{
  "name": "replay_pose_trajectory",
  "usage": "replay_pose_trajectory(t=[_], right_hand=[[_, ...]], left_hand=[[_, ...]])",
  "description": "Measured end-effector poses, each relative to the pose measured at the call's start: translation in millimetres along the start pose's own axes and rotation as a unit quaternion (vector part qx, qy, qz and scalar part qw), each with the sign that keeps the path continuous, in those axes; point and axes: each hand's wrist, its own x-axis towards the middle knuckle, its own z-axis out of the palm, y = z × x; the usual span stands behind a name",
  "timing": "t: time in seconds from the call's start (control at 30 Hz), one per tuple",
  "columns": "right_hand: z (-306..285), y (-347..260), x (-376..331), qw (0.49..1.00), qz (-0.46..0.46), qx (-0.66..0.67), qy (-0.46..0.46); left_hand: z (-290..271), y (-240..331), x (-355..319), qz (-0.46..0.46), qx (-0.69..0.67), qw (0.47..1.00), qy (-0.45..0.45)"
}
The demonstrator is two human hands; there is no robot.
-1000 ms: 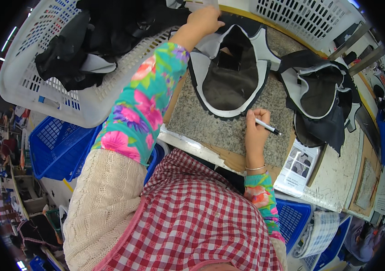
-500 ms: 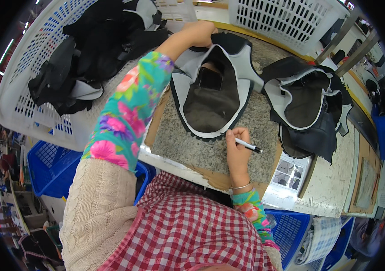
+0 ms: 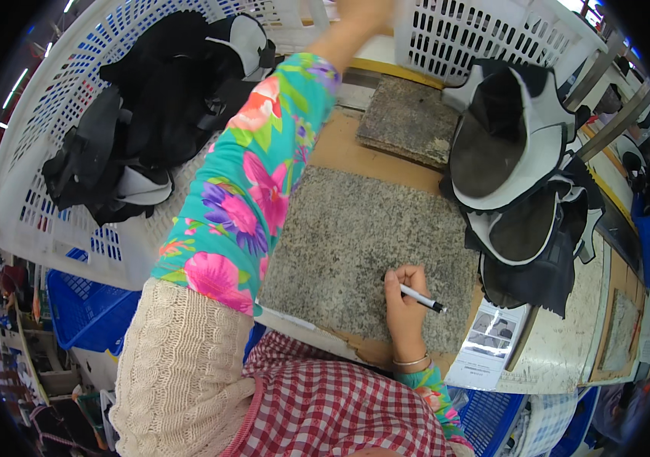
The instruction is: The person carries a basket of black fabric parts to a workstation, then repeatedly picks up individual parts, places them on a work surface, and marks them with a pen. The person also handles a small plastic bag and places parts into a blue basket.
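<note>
Head view: the big gray board (image 3: 340, 251) lies flat in the middle, speckled all over. Its left edge is partly hidden by the left arm, in a flowery sleeve (image 3: 245, 183). Its right edge comes close to the shoe pieces (image 3: 496, 164), a black, white and brown heap just beside it. Past its far edge is a strip of brown wood (image 3: 352, 148), and then a small gray block (image 3: 409, 120). Over the big gray board there is wide room, from the sleeve across to the right hand (image 3: 407, 312). That hand is over the board's near right part, its fingers clamped on a white and black pen (image 3: 422, 298). I cannot tell if the hand touches the board. The left hand (image 3: 367, 11) is well past the board's far edge, blurry and cut off at the top, so I cannot tell if its fingers are apart or together.

Under the board is a worn white table (image 3: 550, 354). Just off the board's near right corner lies a paper (image 3: 485, 346) with pictures. Left of the board is a big white basket (image 3: 6, 221) with dark pieces (image 3: 165, 114) inside. Another white basket (image 3: 485, 46) stands past its far side. Lower than the board, a blue basket (image 3: 92, 312) shows on its left.
</note>
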Motion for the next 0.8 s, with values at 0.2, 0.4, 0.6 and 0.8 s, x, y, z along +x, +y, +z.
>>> replay_pose_trajectory(t=[0.2,0.4,0.6,0.8], right_hand=[[2.0,-3.2,1.4,0.998,0.016,-0.05,-0.031],[3.9,-6.9,-0.9,0.999,0.025,-0.009,-0.036],[-2.8,-9.8,3.3,0.996,0.001,0.094,0.008],[-45.2,-21.6,-11.6,0.983,-0.028,0.149,0.106]], left_hand=[[-46.5,-260.7,-21.7,-0.035,0.329,0.941,-0.066],[-152.3,-302.4,-53.4,-0.299,0.116,0.946,-0.037],[-208.7,-149.7,-83.2,0.06,-0.011,0.996,-0.061],[-238.5,-65.2,-222.0,0.298,-0.151,0.877,-0.346]])
